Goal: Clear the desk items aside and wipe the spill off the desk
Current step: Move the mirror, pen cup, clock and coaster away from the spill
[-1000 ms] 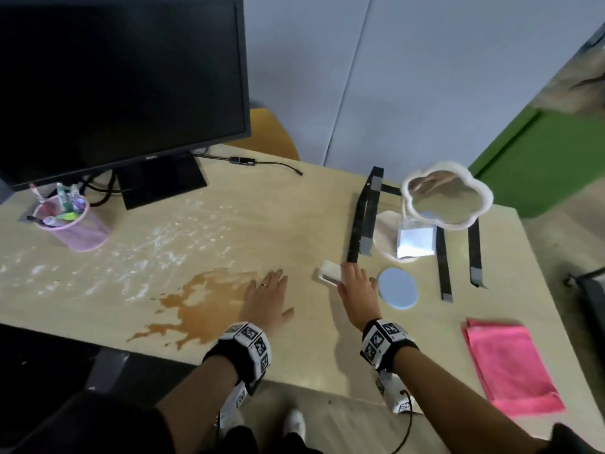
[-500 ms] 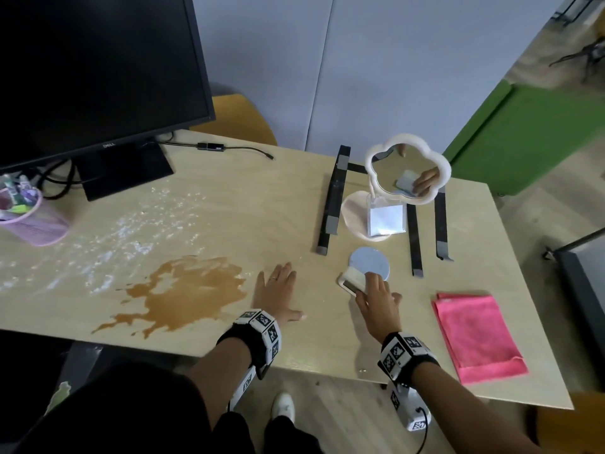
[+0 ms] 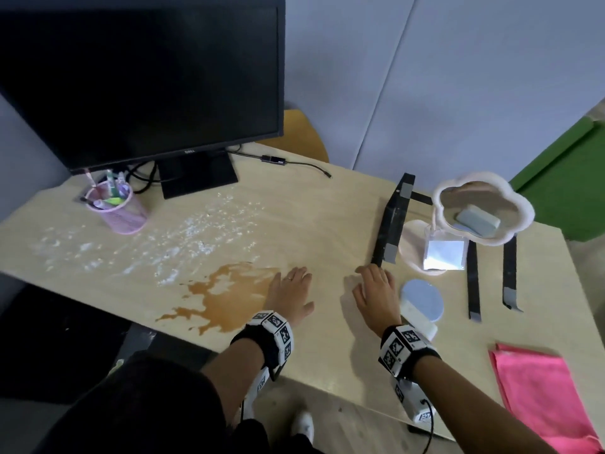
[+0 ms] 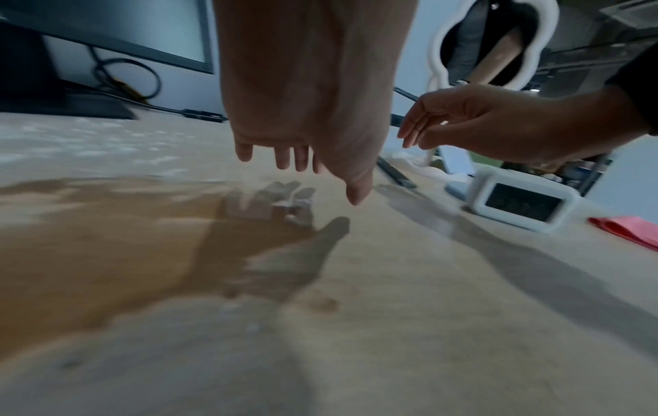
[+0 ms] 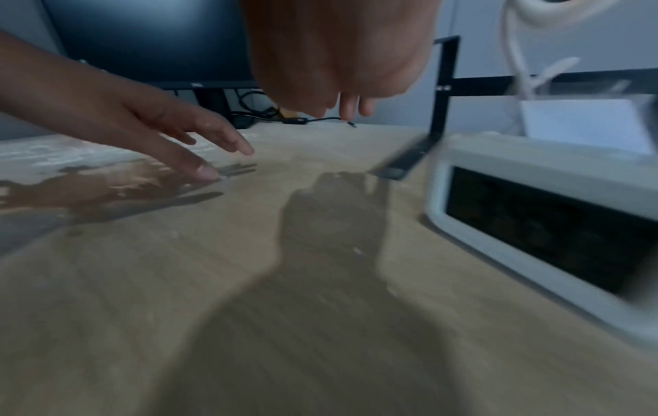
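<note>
A brown spill (image 3: 229,296) spreads over the wooden desk (image 3: 327,224) near its front edge. My left hand (image 3: 289,291) hovers flat just above the spill's right edge, fingers straight, holding nothing; the left wrist view shows its shadow under the left hand (image 4: 302,118). My right hand (image 3: 375,290) is beside it, fingers relaxed and empty. A small white clock (image 3: 420,319) stands free by my right wrist, against a round blue coaster (image 3: 425,298). The right wrist view shows the clock (image 5: 545,222) close on the right. A folded pink cloth (image 3: 537,394) lies at the desk's front right.
A black monitor (image 3: 140,80) stands at the back left, with a pink pen cup (image 3: 116,209) in front of it. A flower-shaped mirror (image 3: 481,208) and black stand bars (image 3: 391,224) occupy the back right. White dried specks (image 3: 183,237) streak the desk behind the spill.
My right hand carried the white clock rightwards to the blue coaster, let it go, and moved back left empty. My left hand stayed by the spill's edge.
</note>
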`<state>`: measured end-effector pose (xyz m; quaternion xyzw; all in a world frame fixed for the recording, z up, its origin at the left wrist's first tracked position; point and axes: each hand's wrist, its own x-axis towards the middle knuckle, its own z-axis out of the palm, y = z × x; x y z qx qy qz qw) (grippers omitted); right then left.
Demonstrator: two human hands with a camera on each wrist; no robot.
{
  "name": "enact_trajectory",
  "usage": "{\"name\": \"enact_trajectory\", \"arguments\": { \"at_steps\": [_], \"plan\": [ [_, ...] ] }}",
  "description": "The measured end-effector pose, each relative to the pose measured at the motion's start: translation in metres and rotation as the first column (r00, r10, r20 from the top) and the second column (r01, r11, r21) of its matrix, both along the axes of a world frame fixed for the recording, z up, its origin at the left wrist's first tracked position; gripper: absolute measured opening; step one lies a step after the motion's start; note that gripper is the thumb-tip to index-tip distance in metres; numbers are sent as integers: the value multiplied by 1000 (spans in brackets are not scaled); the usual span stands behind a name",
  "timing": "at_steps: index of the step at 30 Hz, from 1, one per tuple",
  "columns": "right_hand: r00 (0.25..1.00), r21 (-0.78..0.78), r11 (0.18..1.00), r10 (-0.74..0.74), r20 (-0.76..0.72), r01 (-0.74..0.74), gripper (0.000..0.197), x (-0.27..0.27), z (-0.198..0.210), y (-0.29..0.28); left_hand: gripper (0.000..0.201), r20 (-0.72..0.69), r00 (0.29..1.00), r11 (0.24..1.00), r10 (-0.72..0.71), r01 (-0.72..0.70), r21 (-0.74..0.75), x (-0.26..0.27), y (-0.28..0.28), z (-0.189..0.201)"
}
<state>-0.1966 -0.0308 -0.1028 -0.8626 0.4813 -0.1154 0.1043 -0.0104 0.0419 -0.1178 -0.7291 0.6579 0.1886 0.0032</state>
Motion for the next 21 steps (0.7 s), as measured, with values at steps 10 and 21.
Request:
{"name": "enact_trajectory", "arguments": {
  "at_steps": [10,21],
  "plan": [
    [973,362,931,125,-193,-48,57,142,-7,-22,78,35,751,736,659,-634,-237,193,37,21],
    [955,387,920,57,-291,62,60,201,-31,-33,122,-378,346,214,859,-912,-349,336,42,18]
  ]
}}
